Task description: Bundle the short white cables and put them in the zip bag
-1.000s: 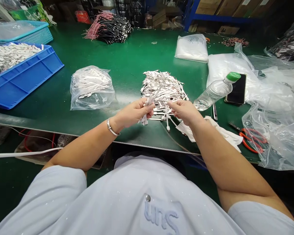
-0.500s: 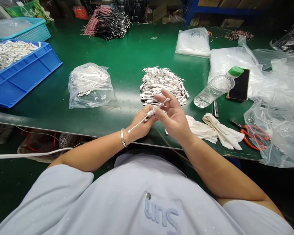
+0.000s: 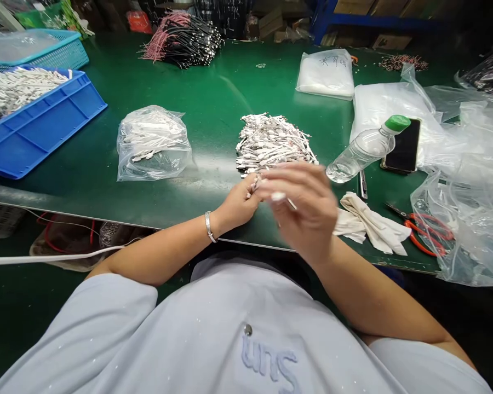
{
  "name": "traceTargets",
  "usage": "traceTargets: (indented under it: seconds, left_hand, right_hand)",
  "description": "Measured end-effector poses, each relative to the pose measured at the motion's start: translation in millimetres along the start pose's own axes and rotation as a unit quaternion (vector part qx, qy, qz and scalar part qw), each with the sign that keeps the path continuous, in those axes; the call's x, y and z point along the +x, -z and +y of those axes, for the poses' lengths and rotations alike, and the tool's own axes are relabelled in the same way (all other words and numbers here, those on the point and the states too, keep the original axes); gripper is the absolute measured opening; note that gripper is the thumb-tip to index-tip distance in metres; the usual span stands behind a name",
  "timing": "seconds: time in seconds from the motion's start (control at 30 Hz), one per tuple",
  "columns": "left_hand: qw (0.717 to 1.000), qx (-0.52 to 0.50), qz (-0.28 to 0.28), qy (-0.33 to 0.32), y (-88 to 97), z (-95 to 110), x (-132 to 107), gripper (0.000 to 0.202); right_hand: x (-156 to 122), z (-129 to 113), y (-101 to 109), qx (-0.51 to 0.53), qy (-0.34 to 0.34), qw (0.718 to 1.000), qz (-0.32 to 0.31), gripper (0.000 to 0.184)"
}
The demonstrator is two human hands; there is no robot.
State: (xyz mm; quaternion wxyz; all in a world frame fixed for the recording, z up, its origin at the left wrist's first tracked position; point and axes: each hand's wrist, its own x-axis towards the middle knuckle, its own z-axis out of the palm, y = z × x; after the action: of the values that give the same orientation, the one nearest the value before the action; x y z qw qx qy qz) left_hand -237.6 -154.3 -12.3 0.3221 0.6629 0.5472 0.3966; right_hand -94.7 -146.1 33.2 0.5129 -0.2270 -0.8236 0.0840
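Observation:
My left hand, with a silver bracelet at its wrist, is closed on a few small white cables at its fingertips. Right beside it, my right hand is smeared by motion, its fingers bent over toward the left fingertips. From under those fingers pokes a short white cable, partly hidden and blurred. Just beyond both hands lies a loose pile of short white cables with flat ends. Farther left rests a clear plastic bag with more white cables inside.
A blue crate of white pieces stands at left. On the right are a water bottle, phone, white gloves, red-handled pliers and plastic bags. Black and pink cables lie at the back.
My right hand has turned over and swung right and toward me, its fingers now curled. The long white cable that lay across my left hand no longer shows there.

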Motion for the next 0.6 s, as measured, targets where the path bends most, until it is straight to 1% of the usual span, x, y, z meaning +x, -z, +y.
traceTargets:
  seconds: [0.03,0.07,0.1,0.13,0.2,0.27,0.33,0.4,0.47,0.5,0.6]
  left_hand:
    - [0.999,-0.041,0.006,0.004,1.7,0.3,1.9,0.026]
    - [0.995,-0.092,0.027,0.006,3.1,0.1,3.4,0.026]
    - [0.992,-0.122,0.032,0.000,4.1,-0.6,4.3,0.028]
    - [0.989,-0.146,0.033,-0.005,4.7,-1.9,4.8,0.030]
    - [0.982,-0.186,0.030,-0.018,4.5,-5.4,4.8,0.031]
    - [0.978,-0.204,0.021,-0.031,3.5,-9.1,4.7,0.032]
    - [0.981,-0.186,0.014,-0.048,2.8,-12.1,5.1,0.033]
    - [0.985,-0.157,0.014,-0.068,2.8,-13.6,5.8,0.034]
    - [0.986,-0.144,0.014,-0.085,3.3,-13.3,6.4,0.035]
    - [0.985,-0.146,0.011,-0.089,3.6,-12.5,6.5,0.036]
    - [0.981,-0.177,-0.006,-0.083,3.8,-9.4,6.4,0.036]
  right_hand:
    - [3.0,2.6,3.2,0.034,-0.059,0.996,0.056,0.018]
    - [5.6,6.3,5.6,0.063,-0.115,0.987,0.097,0.017]
    - [7.4,11.0,6.6,0.086,-0.163,0.976,0.116,0.017]
    - [7.9,16.4,6.1,0.105,-0.197,0.968,0.112,0.017]
    - [5.6,28.3,0.6,0.129,-0.232,0.963,0.051,0.013]
    - [0.5,38.6,-7.9,0.133,-0.248,0.959,-0.018,0.011]
    - [-4.0,44.9,-15.1,0.126,-0.258,0.956,-0.054,0.012]
    - [-5.9,46.9,-19.0,0.124,-0.259,0.956,-0.059,0.012]
    - [-5.3,45.7,-19.6,0.137,-0.255,0.956,-0.048,0.015]
    - [-4.5,44.4,-19.3,0.152,-0.251,0.955,-0.040,0.019]
    - [-2.4,40.1,-17.4,0.186,-0.227,0.956,-0.023,0.039]
